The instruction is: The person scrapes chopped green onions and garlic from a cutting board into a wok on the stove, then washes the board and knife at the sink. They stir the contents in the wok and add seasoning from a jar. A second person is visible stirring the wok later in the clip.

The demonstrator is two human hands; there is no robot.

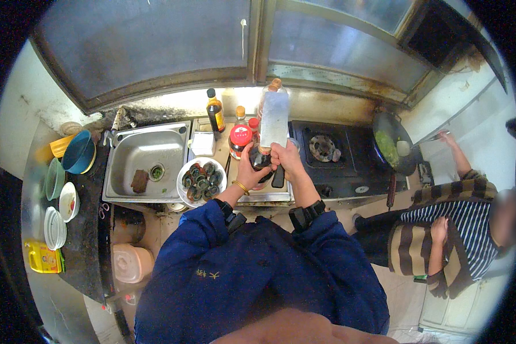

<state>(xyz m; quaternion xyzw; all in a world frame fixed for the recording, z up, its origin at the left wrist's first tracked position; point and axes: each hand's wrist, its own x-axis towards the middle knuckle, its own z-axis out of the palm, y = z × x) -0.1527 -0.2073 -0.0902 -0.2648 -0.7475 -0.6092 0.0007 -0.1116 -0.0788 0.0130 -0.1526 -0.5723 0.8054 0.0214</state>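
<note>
A dark glass bottle (260, 160) is gripped in my left hand (248, 173), its neck pointing away from me. My right hand (287, 160) holds a cleaver (274, 120) by its black handle, with the broad metal blade pointing away from me and covering part of the bottles behind. Its fingers are at the bottle's top; whether the blade touches the cap is hidden. A red-lidded jar (241, 136) stands just left of the bottle. By my left wrist is a white plate (181, 189) of dark cut pieces that look like preserved eggs (201, 184).
A steel sink (131, 144) holds a brown scourer (139, 181). Behind the jar stand a sauce bottle (215, 112) and a white container (203, 144). To the right, a person (447, 232) holds a utensil over a wok (406, 135) beside the gas hob (348, 155). Bowls (78, 151) line the left counter.
</note>
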